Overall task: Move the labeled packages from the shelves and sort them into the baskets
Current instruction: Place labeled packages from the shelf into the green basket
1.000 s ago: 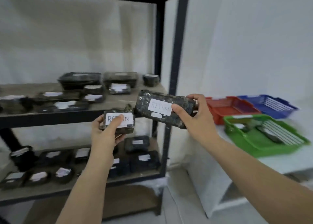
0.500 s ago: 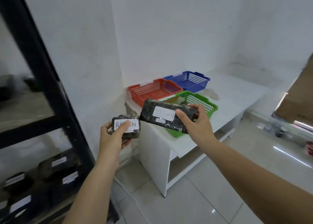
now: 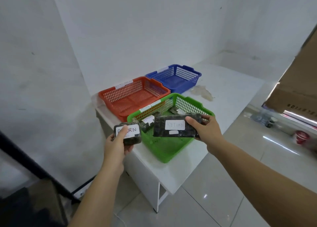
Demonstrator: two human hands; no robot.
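Note:
My left hand (image 3: 116,144) grips a small dark package (image 3: 132,139) with a white label reading RETURN, my thumb lying over the label. It hovers just left of the green basket (image 3: 164,151). My right hand (image 3: 206,128) holds a longer dark package (image 3: 173,127), also labelled RETURN, above the green basket's interior. A few dark packages (image 3: 147,122) lie inside the green basket. Behind it stand a red basket (image 3: 132,96) and a blue basket (image 3: 175,77), both with nothing visible inside.
The baskets sit on a white table (image 3: 223,96) against the white wall. The shelf's dark frame (image 3: 34,165) crosses the lower left. A brown cardboard box (image 3: 298,89) fills the right edge, with a red can (image 3: 301,137) on the tiled floor.
The view has swung from the shelves to the table of baskets. Both hands, still holding their packages, have come close to the green basket, the right one now over it.

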